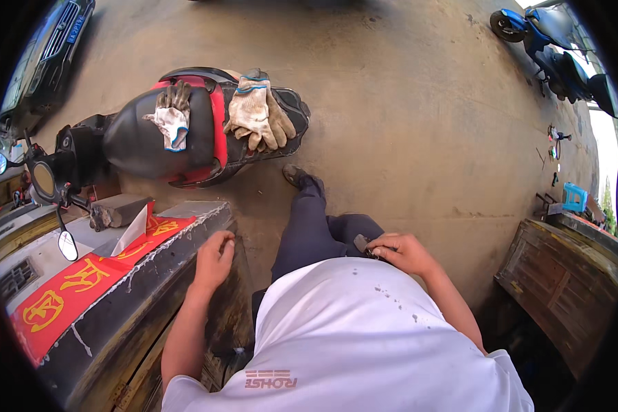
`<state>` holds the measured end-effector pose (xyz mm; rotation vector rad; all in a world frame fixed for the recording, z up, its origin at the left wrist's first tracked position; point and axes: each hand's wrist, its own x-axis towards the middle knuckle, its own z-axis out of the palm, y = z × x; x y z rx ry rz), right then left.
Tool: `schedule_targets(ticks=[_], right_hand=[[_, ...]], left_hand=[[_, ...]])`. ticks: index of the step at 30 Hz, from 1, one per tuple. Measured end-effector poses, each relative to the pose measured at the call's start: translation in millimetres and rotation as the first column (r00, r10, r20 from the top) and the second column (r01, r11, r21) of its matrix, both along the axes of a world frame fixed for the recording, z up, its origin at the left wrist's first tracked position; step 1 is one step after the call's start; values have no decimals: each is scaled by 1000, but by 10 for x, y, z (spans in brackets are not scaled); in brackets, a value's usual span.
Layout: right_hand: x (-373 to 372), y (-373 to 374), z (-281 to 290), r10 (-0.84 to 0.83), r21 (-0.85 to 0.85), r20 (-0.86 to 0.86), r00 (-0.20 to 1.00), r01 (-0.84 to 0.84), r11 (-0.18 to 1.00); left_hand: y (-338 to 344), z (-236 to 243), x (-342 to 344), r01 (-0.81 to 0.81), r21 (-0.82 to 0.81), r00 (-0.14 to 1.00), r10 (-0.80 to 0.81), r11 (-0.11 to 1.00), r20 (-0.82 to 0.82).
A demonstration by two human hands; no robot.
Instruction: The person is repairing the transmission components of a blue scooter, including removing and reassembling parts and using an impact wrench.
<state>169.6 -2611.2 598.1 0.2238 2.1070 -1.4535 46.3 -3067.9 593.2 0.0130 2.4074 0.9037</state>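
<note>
My right hand is at my waist, thumb and fingers pinched on a small grey-brown flat object whose kind I cannot make out. My left hand hangs free beside the dark ledge, fingers loosely bent and apart, with nothing seen in it. Ahead to the left stands a black and red scooter. One dirty white work glove lies on its black seat. More soiled work gloves are piled on its rear rack.
At left, a red banner with yellow characters covers part of a dark ledge, near a grey block. A wooden cabinet and blue stool stand right. Farther off are a dark car and blue scooter.
</note>
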Motion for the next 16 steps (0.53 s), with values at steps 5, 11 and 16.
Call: schedule_targets(ticks=[5,11,16], right_hand=[[1292,-11,-197,-171,-217,218,961,219,951],[2385,235,-30,-260,-267,245,934,323,908],[3332,97,104,-442,-173,147,885,463,869]], left_hand=[[128,162,1541,-89,109,902,33,990,431],[1276,335,940,566,398,654,-688,721,316],[2974,384,1081,881,429,202,-978,202,47]])
